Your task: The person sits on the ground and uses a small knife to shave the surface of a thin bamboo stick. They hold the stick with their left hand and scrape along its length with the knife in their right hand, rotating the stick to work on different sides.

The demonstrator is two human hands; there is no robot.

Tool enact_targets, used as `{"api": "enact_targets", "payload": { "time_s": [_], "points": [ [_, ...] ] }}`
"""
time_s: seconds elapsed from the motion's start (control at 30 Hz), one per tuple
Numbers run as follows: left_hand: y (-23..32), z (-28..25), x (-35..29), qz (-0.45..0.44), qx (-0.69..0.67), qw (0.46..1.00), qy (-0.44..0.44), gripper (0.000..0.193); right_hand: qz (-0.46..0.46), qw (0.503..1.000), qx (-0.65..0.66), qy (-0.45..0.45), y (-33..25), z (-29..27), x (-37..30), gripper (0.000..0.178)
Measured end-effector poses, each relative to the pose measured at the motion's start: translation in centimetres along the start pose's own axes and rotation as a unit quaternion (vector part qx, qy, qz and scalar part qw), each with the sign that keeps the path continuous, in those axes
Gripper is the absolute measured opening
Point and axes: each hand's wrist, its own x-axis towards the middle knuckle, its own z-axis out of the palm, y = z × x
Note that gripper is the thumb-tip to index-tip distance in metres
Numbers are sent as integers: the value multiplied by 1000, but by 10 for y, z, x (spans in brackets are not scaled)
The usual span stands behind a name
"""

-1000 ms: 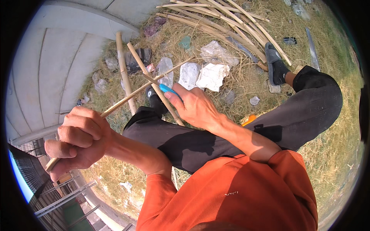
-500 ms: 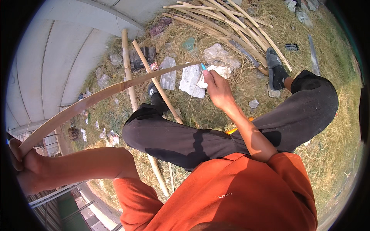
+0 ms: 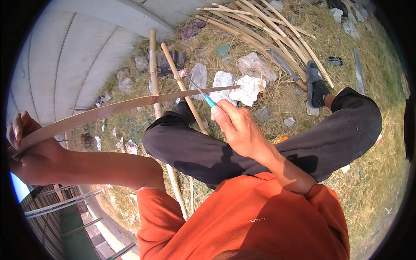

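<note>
The wall [image 3: 65, 56] stands at the far left. The left hand [image 3: 37, 151] is at the left rim of the view. Its fingers are bent closed about the near end of the strip [image 3: 104, 111]; the thumb's exact position cannot be told. The strip, a flat length of pale wood, runs rightward and slightly upward in a shallow curve, its narrow far end in front of the white stones [image 3: 249, 90]. In view, it crosses over the thick pole [image 3: 154, 65] and the thin pole [image 3: 172, 63] to its right. The left shoe [image 3: 185, 112] is partly hidden behind the thin pole.

The right hand [image 3: 240, 130] is closed around the blue handle of the knife [image 3: 210, 100]. The blade points up and left, crossing the strip in view; contact between them cannot be confirmed.

Beyond, a pile [image 3: 277, 33] of long strips lies on the grass [image 3: 359, 173]. The machete [image 3: 281, 64] lies beside the pile. The right shoe [image 3: 313, 71] is to the right of the machete.
</note>
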Motion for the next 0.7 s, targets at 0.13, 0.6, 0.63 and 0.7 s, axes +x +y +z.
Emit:
{"api": "enact_targets", "payload": {
  "time_s": [0.13,0.6,0.63,0.7],
  "points": [
    [-31,41,-58,58,164,984,29,42,-32,998,14,-51,-34,9,1,34],
    [-16,32,-77,94,179,979,29,32,-86,978,-188,10,-33,43,-4,26],
    [-16,33,-79,95,175,980,16,34,-101,972,-209,23,-31,43,-5,25],
    [-19,41,-86,100,189,977,21,38,-88,957,-276,27,-22,44,-5,28]
  ]
}}
